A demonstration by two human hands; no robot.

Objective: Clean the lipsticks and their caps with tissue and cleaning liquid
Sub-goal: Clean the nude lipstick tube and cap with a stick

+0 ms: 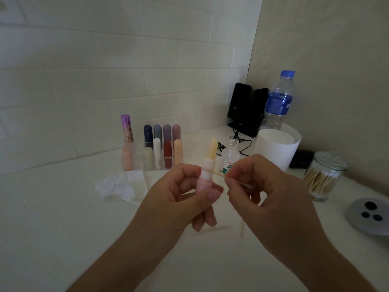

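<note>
A: Left hand (185, 197) up in the middle, fingers wrapped tight around the pale pink base of an uncapped lipstick (208, 165), holding it upright. The yellowish stick pokes out above the fist.

B: And the right hand (267, 186)?

A: Just beside the left, thumb and forefinger pinched together on a cotton swab (231, 178). The swab's far end touches the collar of the lipstick, right above the left thumb.

B: What sits beyond the hands?

A: Straight behind the left hand, a clear organizer (151, 157) with a row of lipsticks standing in it, plus a taller purple-topped tube (127, 128) on its left end. Beyond the gap between the two hands, a small open bottle of liquid (230, 154), no cap on it, label partly hidden by the right hand.

B: Tissue?

A: Crumpled tissue (114, 187) on the counter (52, 218), off to the left of the left hand, lying on a flat sheet.

B: To the right?

A: A glass jar of swabs (323, 175), lid on, to the right of the right hand. Behind that hand, a white cup (277, 147), a water bottle (279, 100) with a blue cap, and black speakers (247, 108). Below the hands, two loose sticks (212, 229) lie on the counter, blurred.
</note>
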